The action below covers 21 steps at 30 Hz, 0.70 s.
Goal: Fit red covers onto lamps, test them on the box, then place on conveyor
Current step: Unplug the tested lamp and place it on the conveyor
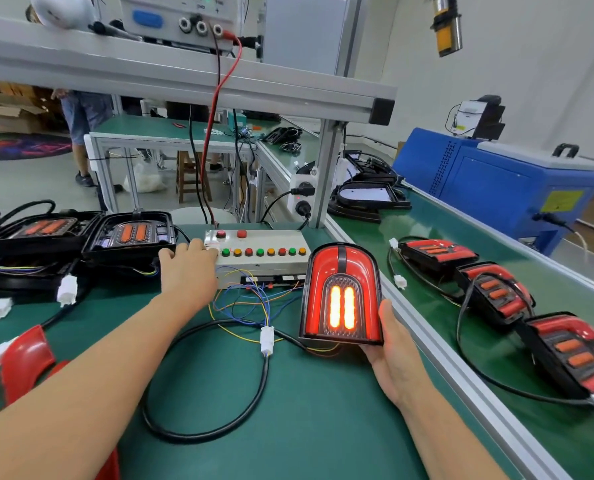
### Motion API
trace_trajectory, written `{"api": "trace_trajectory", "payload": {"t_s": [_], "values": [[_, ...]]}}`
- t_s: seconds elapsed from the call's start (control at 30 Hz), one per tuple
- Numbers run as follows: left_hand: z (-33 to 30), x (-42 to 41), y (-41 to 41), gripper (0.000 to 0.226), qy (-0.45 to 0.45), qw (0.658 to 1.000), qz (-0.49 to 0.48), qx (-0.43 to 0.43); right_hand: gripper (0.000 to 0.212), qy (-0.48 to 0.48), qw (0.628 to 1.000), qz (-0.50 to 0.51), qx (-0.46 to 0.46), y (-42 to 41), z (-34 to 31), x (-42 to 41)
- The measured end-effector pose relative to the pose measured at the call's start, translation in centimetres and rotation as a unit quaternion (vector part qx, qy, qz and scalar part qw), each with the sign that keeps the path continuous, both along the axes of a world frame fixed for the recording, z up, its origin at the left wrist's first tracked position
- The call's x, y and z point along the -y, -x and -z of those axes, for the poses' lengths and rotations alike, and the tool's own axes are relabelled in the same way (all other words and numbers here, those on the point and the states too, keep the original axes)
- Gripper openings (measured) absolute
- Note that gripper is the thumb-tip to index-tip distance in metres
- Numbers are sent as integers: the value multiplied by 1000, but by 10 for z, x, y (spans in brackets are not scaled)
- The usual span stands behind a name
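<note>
My right hand point(397, 351) holds a red-covered lamp point(340, 292) upright from below, thumb along its right edge. Its two orange bars are lit. A black cable runs from the lamp to a white connector point(267, 339) joined to the test box's coloured wires. My left hand point(188, 268) rests on the left end of the grey test box point(271, 263), fingers at its row of coloured buttons. Three covered lamps point(496, 294) lie on the green conveyor point(427, 223) at right. Loose red covers point(27, 358) lie at lower left.
Two uncovered black lamps point(129, 235) sit at the left with white plugs. An aluminium rail point(462, 375) separates bench and conveyor. A power supply point(181, 19) stands on the shelf above, with red and black leads going down. A blue machine point(496, 181) is beyond the conveyor. A person stands at far left.
</note>
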State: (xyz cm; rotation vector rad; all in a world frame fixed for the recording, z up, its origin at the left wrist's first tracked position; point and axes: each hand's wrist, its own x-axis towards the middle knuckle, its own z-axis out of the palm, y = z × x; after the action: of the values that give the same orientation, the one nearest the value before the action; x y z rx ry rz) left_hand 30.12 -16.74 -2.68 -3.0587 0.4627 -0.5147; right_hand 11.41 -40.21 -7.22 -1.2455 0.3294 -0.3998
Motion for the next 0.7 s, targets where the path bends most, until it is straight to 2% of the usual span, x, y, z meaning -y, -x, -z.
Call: {"api": "trace_trajectory", "payload": {"t_s": [0.4, 0.47, 0.53, 0.7], "values": [[-8, 10, 12, 45, 12, 1000, -16, -6, 51, 17, 1000, -5, -1, 0, 1, 0], [-9, 25, 20, 56, 30, 999, 19, 6, 51, 18, 1000, -6, 0, -1, 1, 0], [-9, 45, 30, 65, 53, 996, 67, -18, 52, 18, 1000, -5, 0, -1, 1, 0], [-3, 85, 41, 62, 88, 986, 118, -76, 52, 16, 1000, -13, 5, 1, 2, 1]]}}
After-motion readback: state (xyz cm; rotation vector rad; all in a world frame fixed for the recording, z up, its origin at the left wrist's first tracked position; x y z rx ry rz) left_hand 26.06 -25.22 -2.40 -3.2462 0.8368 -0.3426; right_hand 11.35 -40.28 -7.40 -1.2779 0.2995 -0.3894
